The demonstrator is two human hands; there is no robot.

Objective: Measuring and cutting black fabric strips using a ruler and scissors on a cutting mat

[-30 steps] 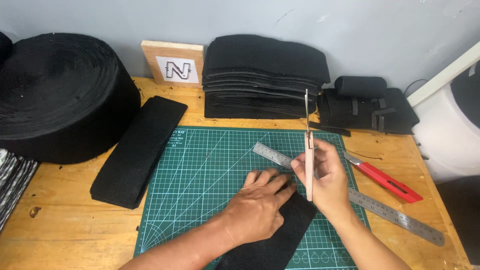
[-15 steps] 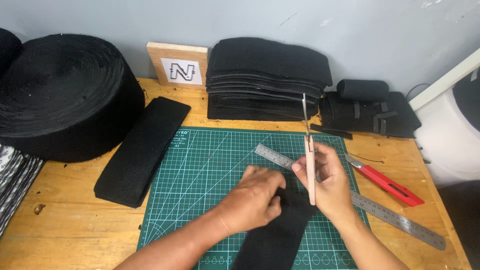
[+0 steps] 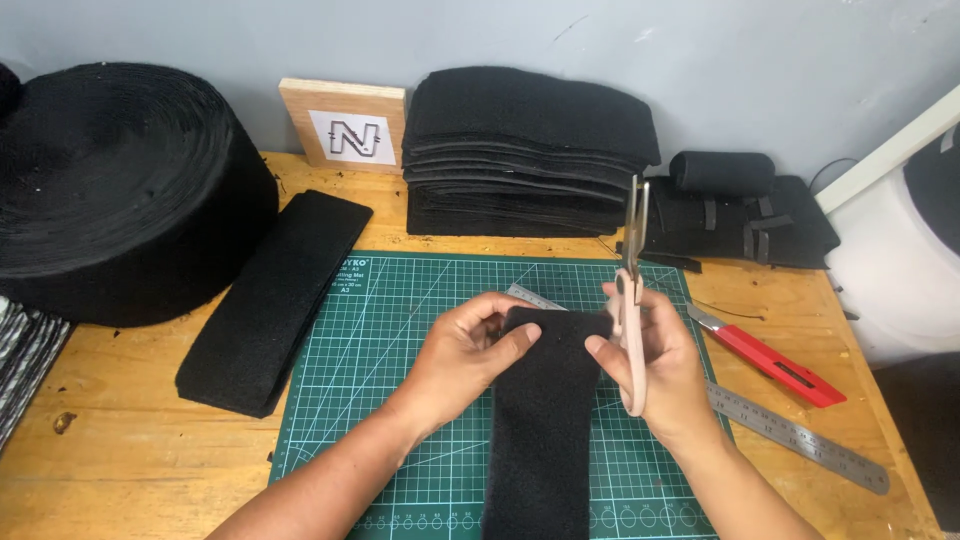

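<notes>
From the head camera, both hands hold up the near end of a black felt strip (image 3: pixel 545 420) above the green cutting mat (image 3: pixel 400 330), which lies on the wooden surface (image 3: pixel 130 450). The left hand (image 3: pixel 465 355) has its fingers clamped on the strip's top left corner, thumb across the front. The right hand (image 3: pixel 660 365) pinches the top right edge with its fingers while also gripping pale-handled scissors (image 3: pixel 632 290), blades together and pointing up. A steel ruler (image 3: pixel 800 435) and red utility knife (image 3: pixel 770 355) lie just right of the hands. A stack of black pieces (image 3: pixel 530 150) and a big black roll (image 3: pixel 110 190) sit behind.
</notes>
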